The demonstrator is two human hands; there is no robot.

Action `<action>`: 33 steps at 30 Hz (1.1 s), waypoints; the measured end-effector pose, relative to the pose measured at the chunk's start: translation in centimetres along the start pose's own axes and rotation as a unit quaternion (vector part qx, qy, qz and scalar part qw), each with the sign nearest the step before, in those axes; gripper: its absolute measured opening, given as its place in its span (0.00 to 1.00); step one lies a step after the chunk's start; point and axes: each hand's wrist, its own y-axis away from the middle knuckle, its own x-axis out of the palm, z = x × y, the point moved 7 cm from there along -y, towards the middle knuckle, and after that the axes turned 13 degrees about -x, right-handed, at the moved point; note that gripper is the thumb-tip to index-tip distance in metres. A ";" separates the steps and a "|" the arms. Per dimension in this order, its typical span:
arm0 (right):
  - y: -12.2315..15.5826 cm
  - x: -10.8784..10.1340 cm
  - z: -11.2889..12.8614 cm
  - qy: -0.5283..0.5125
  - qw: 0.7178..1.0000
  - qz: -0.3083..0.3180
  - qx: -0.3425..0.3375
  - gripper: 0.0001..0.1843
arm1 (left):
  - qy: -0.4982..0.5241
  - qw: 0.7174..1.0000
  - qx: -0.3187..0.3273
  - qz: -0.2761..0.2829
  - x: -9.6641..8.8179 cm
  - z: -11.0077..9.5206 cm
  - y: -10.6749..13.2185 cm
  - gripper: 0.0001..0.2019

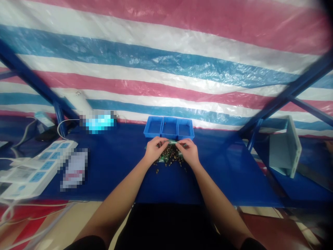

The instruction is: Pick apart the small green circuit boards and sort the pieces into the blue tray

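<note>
Striped sheeting [166, 60] hangs behind. Left hand [154, 150] and right hand [190, 152] pinch greenish plastic [172, 141], metal parts [170, 155] heaped below and between them.

Glare on striped sheeting [166, 66], faint shadows on blue table [109, 166], blurred, stretched edges

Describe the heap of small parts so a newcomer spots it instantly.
On the blue table, find the three blue bins. Just nearer the wearer, the heap lies between the left hand and right hand. Unlike the smooth-walled bins, it is many loose, brassy pieces.
</note>
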 end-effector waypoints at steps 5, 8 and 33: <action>0.2 0.2 -0.6 -0.050 0.998 0.006 0.040 0.14 | -0.015 0.999 -0.027 0.018 0.2 0.1 0.2 0.10; 0.3 0.6 -1.0 -0.076 0.996 0.018 0.048 0.15 | -0.028 0.999 -0.023 0.014 0.0 0.0 0.2 0.11; 0.2 0.5 -1.2 -0.075 0.995 0.002 0.058 0.16 | -0.016 1.000 -0.006 0.005 0.0 -0.2 0.3 0.09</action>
